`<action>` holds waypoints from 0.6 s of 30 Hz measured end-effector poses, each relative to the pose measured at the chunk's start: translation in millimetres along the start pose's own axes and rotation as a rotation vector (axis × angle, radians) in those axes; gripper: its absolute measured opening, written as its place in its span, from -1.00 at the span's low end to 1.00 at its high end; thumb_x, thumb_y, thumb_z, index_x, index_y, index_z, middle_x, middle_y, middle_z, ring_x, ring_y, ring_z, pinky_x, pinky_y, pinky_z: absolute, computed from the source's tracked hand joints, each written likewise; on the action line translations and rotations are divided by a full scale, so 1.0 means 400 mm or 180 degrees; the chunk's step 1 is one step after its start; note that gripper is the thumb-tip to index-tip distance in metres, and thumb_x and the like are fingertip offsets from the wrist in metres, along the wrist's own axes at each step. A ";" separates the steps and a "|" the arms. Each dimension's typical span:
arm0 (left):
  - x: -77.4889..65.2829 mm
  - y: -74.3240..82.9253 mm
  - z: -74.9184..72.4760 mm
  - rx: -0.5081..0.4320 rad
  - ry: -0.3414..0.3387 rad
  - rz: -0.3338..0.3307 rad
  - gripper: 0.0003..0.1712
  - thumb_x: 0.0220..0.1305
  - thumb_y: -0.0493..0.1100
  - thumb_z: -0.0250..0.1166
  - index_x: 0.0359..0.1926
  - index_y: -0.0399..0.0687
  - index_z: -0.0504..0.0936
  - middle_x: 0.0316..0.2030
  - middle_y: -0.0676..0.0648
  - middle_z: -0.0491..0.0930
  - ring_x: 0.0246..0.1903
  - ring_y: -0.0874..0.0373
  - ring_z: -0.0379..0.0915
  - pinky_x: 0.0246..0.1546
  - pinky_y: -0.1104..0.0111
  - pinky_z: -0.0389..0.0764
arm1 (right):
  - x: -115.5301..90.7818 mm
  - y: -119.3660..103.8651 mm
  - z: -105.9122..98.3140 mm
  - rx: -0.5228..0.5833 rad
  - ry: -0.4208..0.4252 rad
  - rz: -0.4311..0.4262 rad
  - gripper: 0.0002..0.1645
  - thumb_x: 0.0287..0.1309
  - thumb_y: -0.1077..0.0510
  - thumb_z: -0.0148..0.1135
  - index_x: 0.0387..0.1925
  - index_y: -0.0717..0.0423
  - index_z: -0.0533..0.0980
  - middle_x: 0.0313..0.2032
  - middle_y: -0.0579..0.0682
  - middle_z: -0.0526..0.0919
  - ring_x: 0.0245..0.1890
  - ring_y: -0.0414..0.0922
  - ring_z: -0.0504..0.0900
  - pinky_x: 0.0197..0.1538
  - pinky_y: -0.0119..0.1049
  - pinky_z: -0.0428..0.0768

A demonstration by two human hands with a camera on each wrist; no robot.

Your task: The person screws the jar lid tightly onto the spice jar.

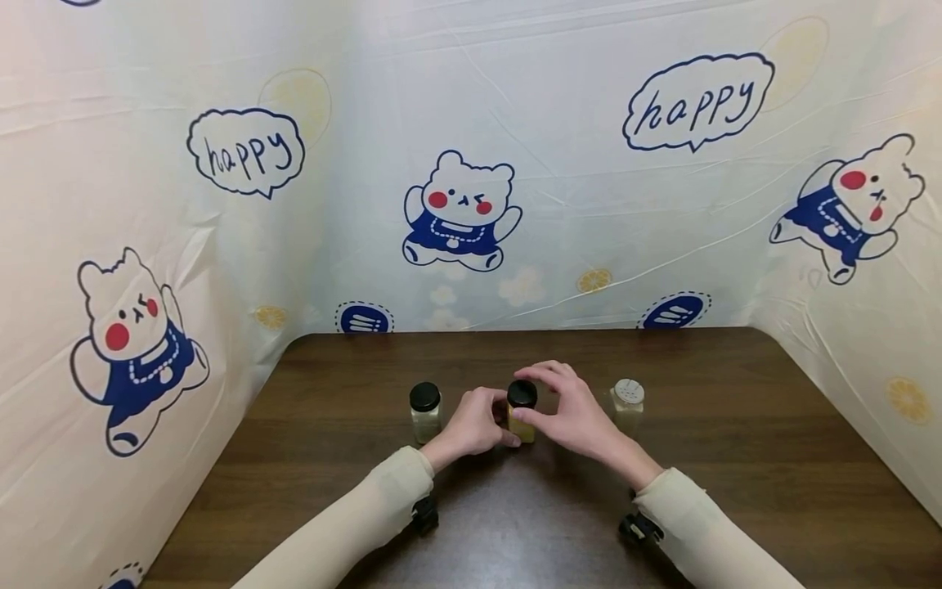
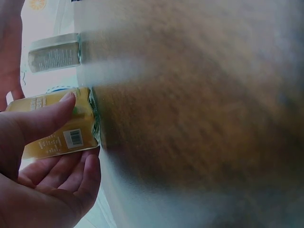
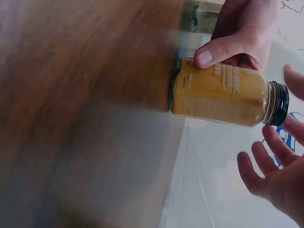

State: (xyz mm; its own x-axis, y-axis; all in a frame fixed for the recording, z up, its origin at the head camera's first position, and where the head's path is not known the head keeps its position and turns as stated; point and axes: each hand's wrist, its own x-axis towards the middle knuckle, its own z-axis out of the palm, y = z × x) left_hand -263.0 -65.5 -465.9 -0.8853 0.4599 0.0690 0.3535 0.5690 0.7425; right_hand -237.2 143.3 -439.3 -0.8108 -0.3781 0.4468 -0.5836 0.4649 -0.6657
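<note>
A square glass spice jar (image 1: 524, 432) of yellow turmeric powder, capped with a black lid (image 1: 522, 393), stands upright on the table. My left hand (image 1: 478, 424) grips its lower body from the left. In the left wrist view that thumb (image 2: 64, 107) presses one face while the other fingers curl under the opposite side. My right hand (image 1: 570, 409) is spread around the lid, thumb on the near side and forefinger beyond. In the right wrist view its fingers (image 3: 263, 166) are loosely bent beside the lid; whether a fingertip touches it is hard to tell.
Left of my left hand stands a black-lidded glass jar (image 1: 426, 427). To the right, behind my right hand, is a clear jar (image 1: 627, 417) with a white perforated shaker top (image 1: 629, 391). The brown wooden table (image 1: 353, 368) meets patterned cloth (image 1: 589, 204) at back and sides.
</note>
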 end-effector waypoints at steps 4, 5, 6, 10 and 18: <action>0.001 -0.003 0.002 -0.0013 0.0003 -0.0012 -0.58 -0.03 -0.25 0.73 -0.12 -0.04 0.77 -0.39 0.15 0.68 -0.39 0.26 0.58 -0.28 0.30 0.61 | -0.006 0.009 -0.007 0.0409 -0.0215 0.0031 -0.47 0.35 0.19 0.45 0.31 -0.01 0.58 0.29 -0.04 0.58 0.29 0.02 0.51 0.17 0.22 0.55; 0.002 -0.003 0.002 -0.0021 0.0003 -0.0013 -0.57 -0.03 -0.26 0.73 -0.12 -0.05 0.77 -0.39 0.15 0.68 -0.39 0.26 0.58 -0.28 0.30 0.61 | -0.006 0.010 -0.009 0.0492 -0.0266 0.0046 -0.47 0.37 0.22 0.41 0.33 0.00 0.57 0.30 -0.02 0.57 0.31 0.03 0.50 0.20 0.23 0.53; 0.002 -0.004 0.002 -0.0028 0.0005 -0.0013 -0.57 -0.04 -0.26 0.73 -0.12 -0.06 0.78 -0.39 0.14 0.68 -0.39 0.25 0.58 -0.28 0.29 0.61 | -0.006 0.011 -0.011 0.0570 -0.0311 0.0057 -0.48 0.39 0.24 0.38 0.34 0.02 0.56 0.32 0.00 0.57 0.32 0.05 0.49 0.21 0.24 0.51; 0.004 -0.006 0.001 -0.0053 -0.0004 -0.0018 -0.56 -0.04 -0.27 0.73 -0.10 -0.08 0.78 -0.38 0.13 0.70 -0.39 0.25 0.60 -0.27 0.28 0.63 | -0.004 0.011 -0.020 0.0755 -0.0447 0.0097 -0.48 0.43 0.30 0.31 0.37 0.07 0.55 0.35 0.04 0.54 0.35 0.09 0.47 0.24 0.30 0.46; 0.005 -0.009 0.001 -0.0045 -0.0004 -0.0026 -0.55 -0.05 -0.26 0.74 -0.10 -0.09 0.77 -0.37 0.12 0.70 -0.39 0.26 0.60 -0.28 0.30 0.63 | 0.001 0.011 -0.020 0.0738 -0.0494 0.0033 -0.49 0.42 0.37 0.28 0.35 0.10 0.57 0.35 0.05 0.55 0.36 0.09 0.45 0.23 0.32 0.47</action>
State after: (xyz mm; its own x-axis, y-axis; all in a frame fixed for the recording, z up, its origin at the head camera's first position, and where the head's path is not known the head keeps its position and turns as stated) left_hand -265.8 -66.4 -468.7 -0.8877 0.4562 0.0622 0.3420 0.5631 0.7523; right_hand -240.3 151.5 -437.4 -0.7898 -0.5007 0.3543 -0.5352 0.2805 -0.7968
